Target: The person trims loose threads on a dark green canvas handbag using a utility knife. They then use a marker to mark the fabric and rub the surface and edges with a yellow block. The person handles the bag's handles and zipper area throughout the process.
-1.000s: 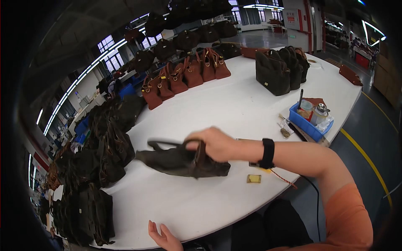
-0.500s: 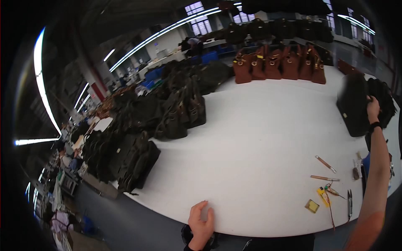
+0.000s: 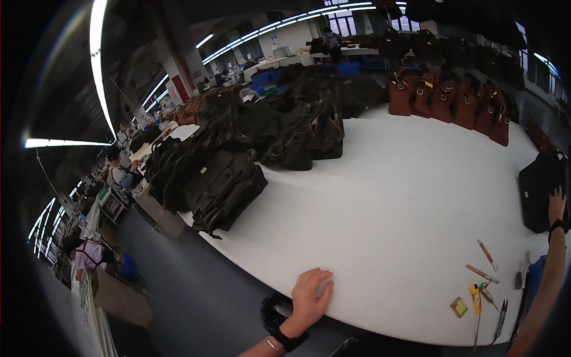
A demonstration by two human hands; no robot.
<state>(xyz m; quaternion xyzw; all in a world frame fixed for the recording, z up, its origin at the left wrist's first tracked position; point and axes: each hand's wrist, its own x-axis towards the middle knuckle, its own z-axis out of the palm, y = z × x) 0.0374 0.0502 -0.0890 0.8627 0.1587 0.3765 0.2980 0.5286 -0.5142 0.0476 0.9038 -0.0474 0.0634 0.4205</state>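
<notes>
At the table's front edge, my left hand (image 3: 310, 294) rests with its fingers loosely bent and its thumb apart, holding nothing. My right hand (image 3: 557, 207) is at the far right, its fingers spread against the side of a dark green, nearly black bag (image 3: 535, 193). That bag stands upright on the white table (image 3: 380, 220); its right part is cut off by the picture's dark rim. Between my hands, nearer the right arm, lie two wooden-handled tools (image 3: 486, 255), a yellow-handled cutter (image 3: 475, 297), a small yellow block (image 3: 458, 307) and dark tweezers (image 3: 501, 319).
Dark bags (image 3: 229, 187) are heaped along the table's left side. A row of brown bags (image 3: 443, 101) stands at the far edge. Something blue (image 3: 536, 276) is by my right forearm. Other people work at the left, one in a pink top (image 3: 89, 253).
My right hand has gone from gripping the dark bag's upper edge to lying spread on its side. The view has swung left, so the table's contents appear shifted.
</notes>
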